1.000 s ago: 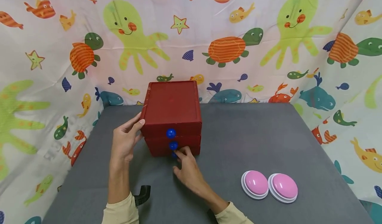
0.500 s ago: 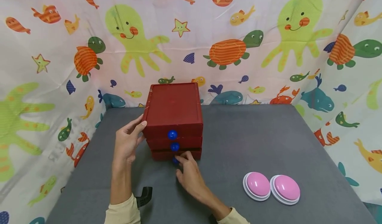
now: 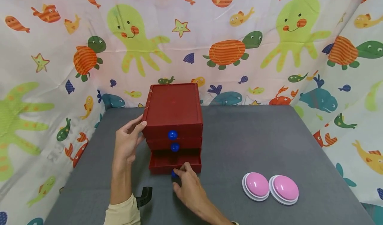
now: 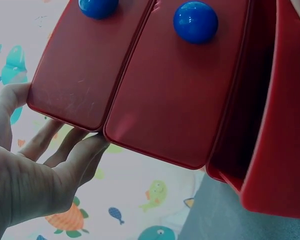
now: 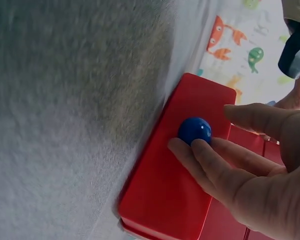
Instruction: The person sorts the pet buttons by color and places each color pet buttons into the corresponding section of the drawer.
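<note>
A red drawer chest (image 3: 174,107) with three drawers stands on the grey table. Its bottom drawer (image 3: 158,169) is pulled partway out, and the visible part of its inside looks bare. My right hand (image 3: 190,186) has its fingertips hooked at the blue knob (image 5: 194,130) of that drawer; the thumb is apart from the knob in the right wrist view. Against the chest's left side rests my left hand (image 3: 125,143), fingers spread along the side wall and thumb at the upper edge. The upper blue knob (image 3: 172,134) and middle blue knob (image 3: 175,147) sit on closed drawers.
Two pink domed buttons (image 3: 257,184) on white bases lie side by side at the right front of the table (image 3: 248,135). A black strap-like piece (image 3: 144,197) sticks out from the left wrist. Behind hangs a curtain (image 3: 194,52) with sea animals.
The bottom drawer has slid out toward me, drawn along by the right hand at its knob. The left hand has stayed against the chest's side.
</note>
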Available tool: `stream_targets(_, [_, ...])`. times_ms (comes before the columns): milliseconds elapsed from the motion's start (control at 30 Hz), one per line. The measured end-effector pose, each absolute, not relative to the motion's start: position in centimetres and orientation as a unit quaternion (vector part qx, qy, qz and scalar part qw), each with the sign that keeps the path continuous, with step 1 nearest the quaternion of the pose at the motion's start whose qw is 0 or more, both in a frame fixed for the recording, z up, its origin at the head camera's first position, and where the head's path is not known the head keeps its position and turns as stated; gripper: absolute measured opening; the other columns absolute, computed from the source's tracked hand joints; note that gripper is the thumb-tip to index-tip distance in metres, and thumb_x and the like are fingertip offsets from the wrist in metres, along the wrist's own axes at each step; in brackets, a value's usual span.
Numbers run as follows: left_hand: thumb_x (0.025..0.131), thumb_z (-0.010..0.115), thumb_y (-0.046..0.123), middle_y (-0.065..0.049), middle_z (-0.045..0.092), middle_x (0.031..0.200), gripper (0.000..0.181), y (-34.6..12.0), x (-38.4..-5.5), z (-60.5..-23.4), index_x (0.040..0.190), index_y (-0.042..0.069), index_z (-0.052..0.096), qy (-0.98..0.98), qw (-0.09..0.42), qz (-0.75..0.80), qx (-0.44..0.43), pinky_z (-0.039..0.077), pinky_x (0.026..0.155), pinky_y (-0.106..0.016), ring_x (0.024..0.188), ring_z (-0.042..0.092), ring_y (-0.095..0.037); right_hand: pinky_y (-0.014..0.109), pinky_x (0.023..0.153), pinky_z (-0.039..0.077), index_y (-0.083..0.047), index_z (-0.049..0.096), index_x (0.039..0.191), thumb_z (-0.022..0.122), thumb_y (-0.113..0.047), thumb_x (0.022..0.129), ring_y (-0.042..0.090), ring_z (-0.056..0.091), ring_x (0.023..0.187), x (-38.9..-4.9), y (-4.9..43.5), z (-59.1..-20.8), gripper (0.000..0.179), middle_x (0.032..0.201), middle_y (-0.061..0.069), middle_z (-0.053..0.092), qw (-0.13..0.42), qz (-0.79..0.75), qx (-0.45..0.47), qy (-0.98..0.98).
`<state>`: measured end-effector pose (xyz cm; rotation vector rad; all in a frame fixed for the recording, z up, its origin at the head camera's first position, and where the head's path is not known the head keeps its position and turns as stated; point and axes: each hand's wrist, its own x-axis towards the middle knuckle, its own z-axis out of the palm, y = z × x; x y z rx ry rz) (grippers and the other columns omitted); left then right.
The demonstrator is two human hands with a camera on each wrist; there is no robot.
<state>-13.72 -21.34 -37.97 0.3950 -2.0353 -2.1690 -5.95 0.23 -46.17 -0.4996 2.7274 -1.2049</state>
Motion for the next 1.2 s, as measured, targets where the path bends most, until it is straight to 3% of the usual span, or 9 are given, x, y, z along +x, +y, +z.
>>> stream_targets(300, [0.099, 0.071, 0.038, -0.006, 0.058, 0.148, 0.055, -21.3, -13.6, -37.9, 0.149, 0.018, 0.06, -0.678, 0.069, -0.719, 0.134, 0.053, 0.107, -0.04, 0.121, 0.064, -0.014, 0.025, 0.068, 0.047, 0.001, 0.072, 0.129, 0.084, -0.011, 0.087, 0.004, 0.051, 0.079, -5.0, 0.2, -46.0, 0.045, 0.107, 0.0, 0.057, 0.042, -0.373, -0.166, 0.912])
stream_targets(533, [0.1, 0.071, 0.038, -0.006, 0.058, 0.149, 0.054, -21.2, -13.6, -38.0, 0.149, 0.018, 0.06, -0.681, 0.061, -0.717, 0.136, 0.054, 0.106, -0.038, 0.122, 0.063, -0.014, 0.023, 0.059, 0.053, -0.007, 0.064, 0.142, 0.083, -0.015, 0.089, 0.009, 0.054, 0.067, -4.7, 0.2, -45.9, 0.057, 0.112, 0.011, 0.061, 0.092, -0.353, -0.165, 0.916])
stream_targets(633, [0.099, 0.071, 0.038, -0.006, 0.058, 0.15, 0.054, -21.2, -13.7, -38.0, 0.148, 0.019, 0.061, -0.679, 0.067, -0.718, 0.136, 0.054, 0.107, -0.039, 0.123, 0.063, -0.015, 0.036, 0.071, 0.062, -0.013, 0.059, 0.148, 0.082, -0.021, 0.091, 0.018, 0.065, 0.08, -4.8, 0.0, -45.9, 0.062, 0.123, 0.017, 0.064, 0.11, -0.327, -0.171, 0.923])
stream_targets(767, [0.099, 0.071, 0.038, -0.006, 0.057, 0.149, 0.054, -21.1, -13.6, -37.9, 0.149, 0.018, 0.06, -0.68, 0.062, -0.718, 0.133, 0.053, 0.109, -0.04, 0.122, 0.063, -0.014, 0.048, 0.084, 0.062, -0.012, 0.059, 0.148, 0.082, -0.024, 0.091, 0.028, 0.069, 0.099, -4.9, -0.1, -46.0, 0.062, 0.131, 0.018, 0.065, 0.122, -0.309, -0.175, 0.927])
stream_targets(1033, [0.1, 0.071, 0.037, -0.006, 0.058, 0.15, 0.053, -21.3, -13.7, -38.1, 0.148, 0.018, 0.061, -0.681, 0.07, -0.716, 0.139, 0.053, 0.107, -0.041, 0.123, 0.064, -0.015, 0.044, 0.082, 0.063, -0.01, 0.066, 0.14, 0.082, -0.027, 0.09, 0.024, 0.07, 0.093, -4.3, 0.4, -45.6, 0.055, 0.119, 0.014, 0.07, 0.102, -0.279, -0.207, 0.932])
stream_targets(1200, [0.1, 0.071, 0.039, -0.007, 0.058, 0.151, 0.054, -21.4, -13.7, -38.1, 0.148, 0.019, 0.061, -0.683, 0.071, -0.714, 0.137, 0.053, 0.106, -0.039, 0.123, 0.064, -0.016, 0.042, 0.084, 0.062, -0.012, 0.067, 0.138, 0.082, -0.031, 0.091, 0.021, 0.067, 0.093, -4.2, 0.3, -45.3, 0.053, 0.114, 0.01, 0.071, 0.146, -0.259, -0.21, 0.931])
